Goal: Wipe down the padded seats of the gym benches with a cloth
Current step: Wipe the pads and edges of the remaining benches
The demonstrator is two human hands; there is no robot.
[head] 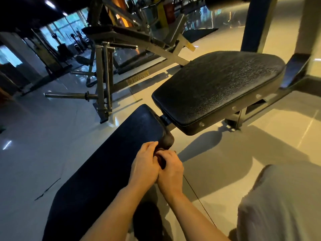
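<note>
Dark cloth (160, 158) bunched between both hands' fingers.

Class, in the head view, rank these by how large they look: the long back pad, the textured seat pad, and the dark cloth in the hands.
1. Long back pad, though it is nearer the camera.
2. Textured seat pad, which looks only a little smaller.
3. Dark cloth, mostly hidden between the left hand and right hand.

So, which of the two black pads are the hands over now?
The long dark pad nearest the camera. Both the left hand and right hand sit at its far corner, while the wide textured pad lies beyond, untouched.
</note>
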